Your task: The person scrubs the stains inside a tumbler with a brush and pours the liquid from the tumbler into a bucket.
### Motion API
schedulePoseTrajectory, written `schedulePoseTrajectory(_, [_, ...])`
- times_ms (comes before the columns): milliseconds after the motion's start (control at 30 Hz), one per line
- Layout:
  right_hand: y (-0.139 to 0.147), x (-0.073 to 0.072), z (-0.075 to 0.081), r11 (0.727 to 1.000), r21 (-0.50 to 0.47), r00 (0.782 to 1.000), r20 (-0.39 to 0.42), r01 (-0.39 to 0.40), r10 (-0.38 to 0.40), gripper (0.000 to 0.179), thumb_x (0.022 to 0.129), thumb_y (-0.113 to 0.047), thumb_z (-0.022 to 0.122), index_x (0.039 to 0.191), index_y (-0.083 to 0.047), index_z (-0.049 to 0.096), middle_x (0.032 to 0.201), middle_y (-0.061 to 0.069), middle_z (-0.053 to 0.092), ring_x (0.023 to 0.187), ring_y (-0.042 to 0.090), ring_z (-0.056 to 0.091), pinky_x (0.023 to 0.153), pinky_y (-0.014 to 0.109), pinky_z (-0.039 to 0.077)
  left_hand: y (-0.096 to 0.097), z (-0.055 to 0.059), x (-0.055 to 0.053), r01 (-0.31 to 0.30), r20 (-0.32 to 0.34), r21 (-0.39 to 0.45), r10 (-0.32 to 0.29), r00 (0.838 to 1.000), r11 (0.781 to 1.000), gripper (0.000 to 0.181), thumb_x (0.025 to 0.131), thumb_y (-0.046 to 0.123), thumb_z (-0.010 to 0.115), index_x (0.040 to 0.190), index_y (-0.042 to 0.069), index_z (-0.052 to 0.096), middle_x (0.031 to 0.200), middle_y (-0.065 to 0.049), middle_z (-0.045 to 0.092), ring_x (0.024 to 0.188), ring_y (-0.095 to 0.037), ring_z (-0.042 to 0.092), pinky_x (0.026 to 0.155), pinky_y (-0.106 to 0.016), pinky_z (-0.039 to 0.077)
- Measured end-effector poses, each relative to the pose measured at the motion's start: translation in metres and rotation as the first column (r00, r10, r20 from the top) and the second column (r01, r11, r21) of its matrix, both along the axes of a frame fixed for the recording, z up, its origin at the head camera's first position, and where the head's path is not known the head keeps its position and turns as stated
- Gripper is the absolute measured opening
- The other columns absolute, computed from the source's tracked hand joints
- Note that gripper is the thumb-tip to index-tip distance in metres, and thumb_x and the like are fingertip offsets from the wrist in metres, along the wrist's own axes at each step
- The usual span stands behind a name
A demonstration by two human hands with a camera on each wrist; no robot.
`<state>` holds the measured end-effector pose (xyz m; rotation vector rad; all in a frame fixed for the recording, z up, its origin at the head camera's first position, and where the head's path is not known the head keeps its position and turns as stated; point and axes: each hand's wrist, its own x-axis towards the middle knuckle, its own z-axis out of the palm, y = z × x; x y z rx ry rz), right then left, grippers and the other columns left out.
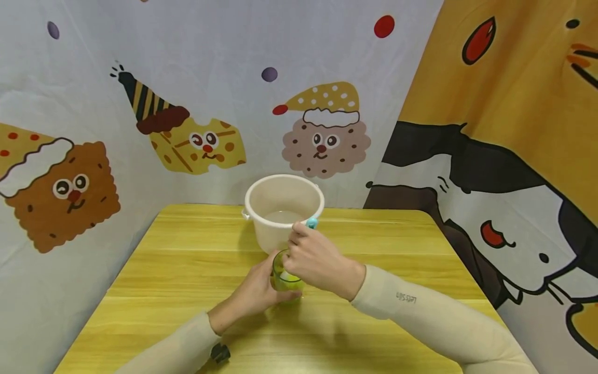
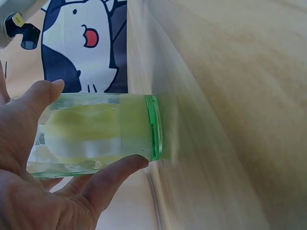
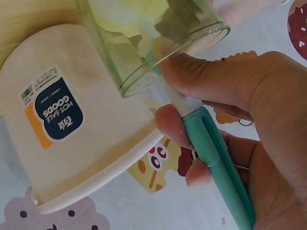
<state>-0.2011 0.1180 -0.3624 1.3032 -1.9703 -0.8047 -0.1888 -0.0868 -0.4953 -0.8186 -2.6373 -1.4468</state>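
A clear green-tinted glass [image 1: 290,285] stands upright on the table in front of the bucket. My left hand [image 1: 259,284] grips it from the left, with thumb and fingers around its side in the left wrist view. My right hand [image 1: 322,259] is over the rim and holds a cup brush by its teal and white handle [image 3: 211,148]. The brush's yellow and white sponge head [image 3: 127,14] is inside the glass. Only the handle's teal end [image 1: 312,223] shows above the right hand in the head view.
Just behind the glass stands a white bucket [image 1: 268,236] with a label [image 3: 55,108] on its side. Both are on a yellow wood-grain table [image 1: 187,249]. A cartoon-printed cloth [image 1: 210,52] hangs behind it. A small black device [image 1: 220,354] sits by the left sleeve.
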Motion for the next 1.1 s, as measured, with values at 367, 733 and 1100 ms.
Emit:
schedulePoseTrajectory(367, [-0.006,0.005,-0.006,0.999,0.043,0.999,-0.039,-0.025,0.027,0.013,0.1,-0.042,0.085,0.089,-0.036,0.082,0.082,-0.017,0.08,0.079,0.011,0.061,0.098,0.035,0.038,0.0,-0.004,-0.001,0.018,-0.072,-0.026,-0.019,0.997,1.0,0.102,0.097,0.04,0.099,0.176,0.014,0.04,0.163,-0.007,0.07,0.137,-0.027,0.077,0.112,-0.044,0.068])
schedulePoseTrajectory(733, [-0.004,0.003,-0.011,0.999,0.005,0.998,-0.042,-0.036,0.037,0.014,0.1,-0.039,0.085,0.087,-0.035,0.081,0.084,-0.016,0.08,0.082,0.012,0.061,0.1,0.035,0.039,0.001,-0.003,-0.001,-0.004,-0.064,-0.045,0.001,0.998,0.999,0.104,0.095,0.041,0.1,0.177,0.016,0.04,0.161,-0.008,0.072,0.135,-0.028,0.078,0.11,-0.044,0.068])
schedulePoseTrajectory(1100, [0.001,0.002,-0.006,0.999,0.028,0.998,-0.049,-0.046,0.047,0.014,0.102,-0.037,0.086,0.091,-0.033,0.078,0.085,-0.015,0.081,0.083,0.011,0.062,0.099,0.033,0.04,0.001,-0.005,-0.001,-0.015,-0.035,-0.042,0.013,0.999,0.999,0.107,0.093,0.038,0.102,0.177,0.019,0.04,0.166,-0.007,0.068,0.143,-0.029,0.075,0.116,-0.051,0.066])
